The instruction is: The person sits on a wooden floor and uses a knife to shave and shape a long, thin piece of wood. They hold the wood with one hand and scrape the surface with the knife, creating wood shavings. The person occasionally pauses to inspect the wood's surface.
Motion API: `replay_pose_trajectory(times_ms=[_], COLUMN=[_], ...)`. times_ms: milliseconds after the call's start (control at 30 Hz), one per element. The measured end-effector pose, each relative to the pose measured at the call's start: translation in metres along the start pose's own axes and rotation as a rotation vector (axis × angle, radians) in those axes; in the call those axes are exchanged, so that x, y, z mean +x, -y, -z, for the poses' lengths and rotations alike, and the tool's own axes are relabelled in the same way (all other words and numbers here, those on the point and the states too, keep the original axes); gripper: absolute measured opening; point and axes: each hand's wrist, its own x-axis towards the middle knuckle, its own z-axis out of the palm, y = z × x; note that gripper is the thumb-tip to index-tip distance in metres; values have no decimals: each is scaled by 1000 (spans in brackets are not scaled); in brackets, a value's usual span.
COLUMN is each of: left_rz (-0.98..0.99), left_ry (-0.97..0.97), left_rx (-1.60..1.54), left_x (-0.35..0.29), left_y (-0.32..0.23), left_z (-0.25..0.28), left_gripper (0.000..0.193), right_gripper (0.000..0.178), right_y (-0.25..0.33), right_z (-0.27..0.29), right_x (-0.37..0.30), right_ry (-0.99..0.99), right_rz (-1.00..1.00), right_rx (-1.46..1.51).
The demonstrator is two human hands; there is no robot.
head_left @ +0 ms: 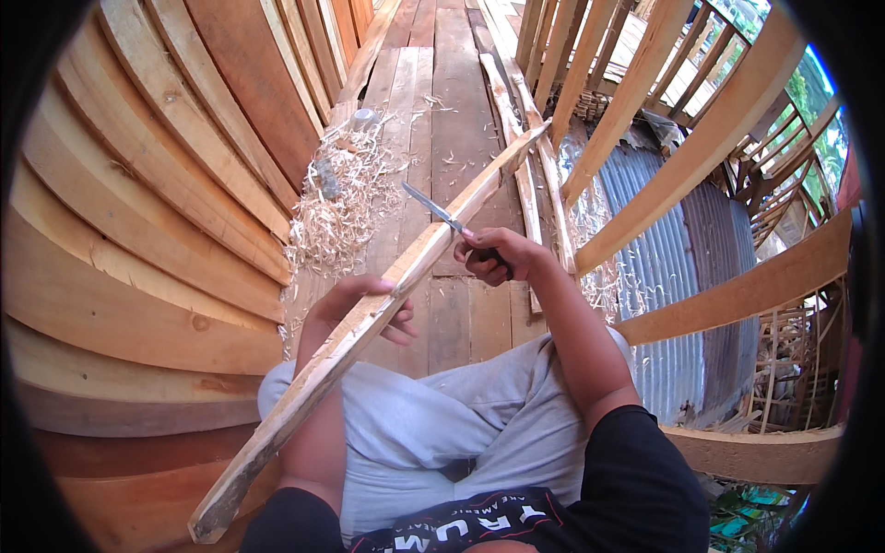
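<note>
Daylight comes in from the right, through the open wooden frame (701, 147), and lights the scene softly and evenly. Shadows are faint. The foliage (811, 92) outside is overexposed. Focus is sharp at centre; the curved hull planks (138, 230) bend strongly toward the black fisheye rim.

Two hands are at work here, one long wooden stick (369, 323), one knife (442, 214), one heap of wood shavings (336, 217) and one corrugated metal sheet (687, 267).
</note>
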Motion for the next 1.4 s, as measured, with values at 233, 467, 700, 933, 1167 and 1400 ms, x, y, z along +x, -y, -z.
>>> replay_pose_trajectory(times_ms=[233,467,700,933,1167,1400], left_rz=[675,681,673,718,628,697], left_ry=[240,213,231,213,166,235], left_rx=[-451,-447,-429,-603,-423,-586], left_x=[46,43,43,37,29,29], left_y=[-11,-16,-21,-21,-15,-23], left_z=[20,15,16,14,-5,14], left_gripper=[66,66,67,67,67,67], right_gripper=[47,60,51,47,50,33], right_y=[-9,-24,-12,5,-1,14], right_z=[-11,-23,-34,-20,43,-7], right_x=[18,36,27,22,16,-3], right_ry=[-351,-979,-719,-556,-1128,-843], right_rz=[123,507,190,36,295,524], right_rx=[-167,-995,-489,-90,-492,-810])
